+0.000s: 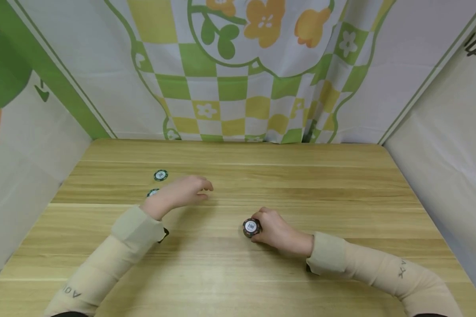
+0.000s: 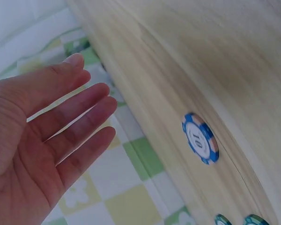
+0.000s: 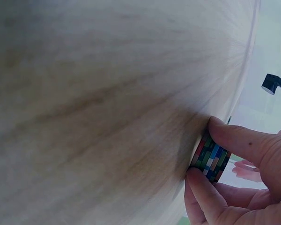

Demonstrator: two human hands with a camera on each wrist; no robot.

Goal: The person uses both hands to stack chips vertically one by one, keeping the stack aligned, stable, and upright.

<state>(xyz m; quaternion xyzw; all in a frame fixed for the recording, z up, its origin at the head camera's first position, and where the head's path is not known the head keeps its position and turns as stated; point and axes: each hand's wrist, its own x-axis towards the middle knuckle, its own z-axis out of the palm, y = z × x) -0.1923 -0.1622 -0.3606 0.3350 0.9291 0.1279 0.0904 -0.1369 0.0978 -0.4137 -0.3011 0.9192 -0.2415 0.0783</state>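
Note:
My right hand (image 1: 279, 233) grips a short stack of poker chips (image 3: 211, 157) between thumb and fingertips, low at the wooden tabletop. The stack's top chip (image 1: 251, 226) is dark with a white centre reading 100; green, blue and red edges show below it in the right wrist view. My left hand (image 1: 180, 192) hovers over the table with fingers loosely extended, and its palm (image 2: 28, 164) holds nothing. A green poker chip marked 20 (image 1: 160, 175) lies beyond the left wrist. Another green chip (image 1: 152, 192) is partly hidden by that wrist.
A blue poker chip marked 10 (image 2: 200, 138) lies on the wooden table (image 1: 321, 176), visible in the left wrist view. A checked floral curtain (image 1: 234, 101) hangs along the table's far edge, with pale cloth walls (image 1: 452, 132) at both sides.

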